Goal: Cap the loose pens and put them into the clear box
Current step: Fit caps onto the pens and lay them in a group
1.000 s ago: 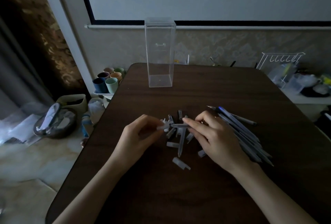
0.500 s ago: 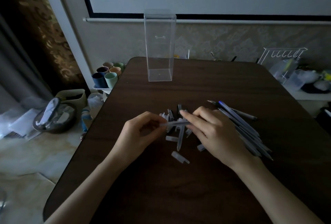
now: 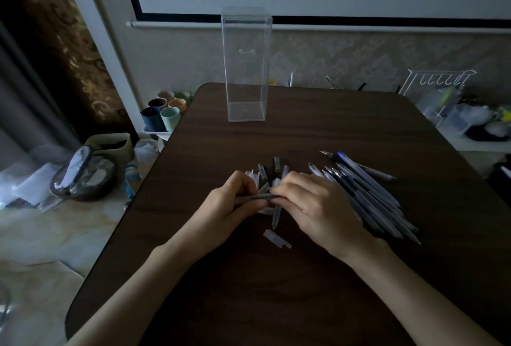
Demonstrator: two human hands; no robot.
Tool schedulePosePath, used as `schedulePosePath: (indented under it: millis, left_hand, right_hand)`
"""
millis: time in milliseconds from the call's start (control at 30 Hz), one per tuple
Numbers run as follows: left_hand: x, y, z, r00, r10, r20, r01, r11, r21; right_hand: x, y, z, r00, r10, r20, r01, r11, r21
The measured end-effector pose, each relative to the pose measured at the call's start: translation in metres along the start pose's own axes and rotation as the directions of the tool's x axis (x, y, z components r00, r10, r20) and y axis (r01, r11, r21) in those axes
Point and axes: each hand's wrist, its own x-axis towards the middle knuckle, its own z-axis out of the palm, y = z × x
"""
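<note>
A tall clear box [image 3: 246,69] stands upright and empty at the far side of the dark wooden table [image 3: 276,290]. Both hands meet over the middle of the table on one grey pen [image 3: 253,198], held level. My left hand [image 3: 226,214] grips its barrel; my right hand [image 3: 315,207] pinches its right end. Under and behind the hands lie several loose caps [image 3: 276,238] and another pen [image 3: 276,214]. A pile of uncapped pens [image 3: 367,193] lies to the right of my right hand.
Off the table's left edge stand several coloured cups [image 3: 166,113], a bin [image 3: 116,145] and a round object on the floor [image 3: 83,179]. A white wire rack [image 3: 437,82] and plastic containers sit on a shelf at the far right.
The hands have come together: the cap in my left hand has been pushed along the pen, and my left hand now holds the pen's barrel. The view has tilted slightly up.
</note>
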Motion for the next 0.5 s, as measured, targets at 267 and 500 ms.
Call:
schedulePosePath:
  millis: [267,500]
  left_hand:
    - [0.003,-0.005,-0.003,0.995,0.102,-0.016,-0.099,0.983,0.158]
    - [0.037,-0.052,-0.046,0.857,-0.146,-0.494,0.397,0.799,0.452]
  right_hand:
    - [0.006,0.016,-0.007,0.988,0.018,0.150,-0.010,0.999,-0.050]
    - [-0.001,0.052,-0.012,0.954,0.265,0.144,-0.264,0.964,-0.023]
